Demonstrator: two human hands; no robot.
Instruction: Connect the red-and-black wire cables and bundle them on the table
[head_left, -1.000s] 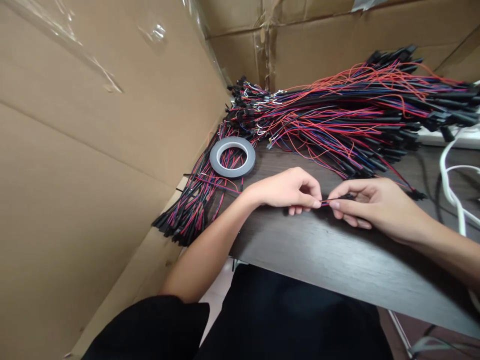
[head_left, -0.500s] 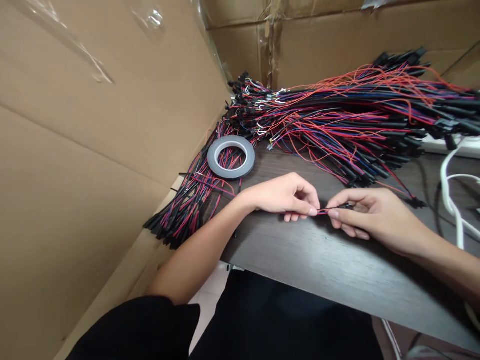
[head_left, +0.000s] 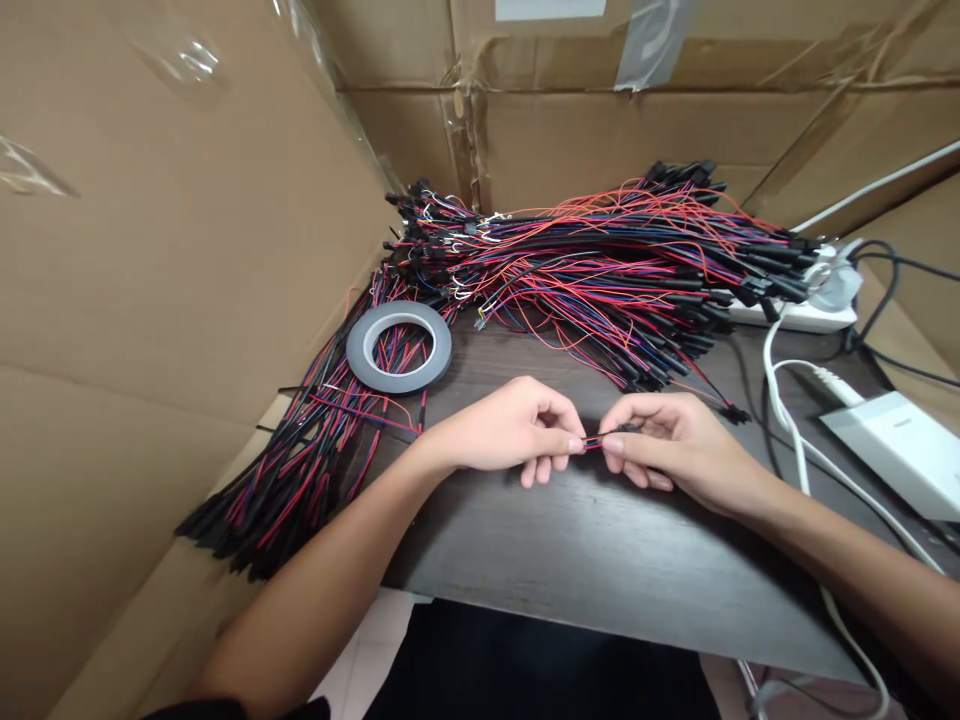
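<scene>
Between my two hands runs a short wire harness [head_left: 593, 441] of thin red, blue and dark wires, held a little above the dark table [head_left: 570, 540]. My left hand [head_left: 529, 430] pinches it between thumb and forefinger. My right hand [head_left: 660, 440] grips its other part close by, with a small black connector [head_left: 628, 428] showing above the thumb. The rest of the harness is hidden by my fingers. Left of my hands, a roll of grey tape [head_left: 400, 347] lies on a bundle of wires [head_left: 300, 470] with black ends.
A large heap of red, blue and black wire harnesses [head_left: 600, 265] lies along the back. Cardboard boxes [head_left: 187, 300] wall the left and rear. To the right are a white power strip [head_left: 802, 316], white cables [head_left: 787, 425] and a white adapter box [head_left: 900, 450].
The camera view has shifted right, bringing the adapter and power strip further into sight. Both hands keep their pinch on the harness and have moved slightly closer together.
</scene>
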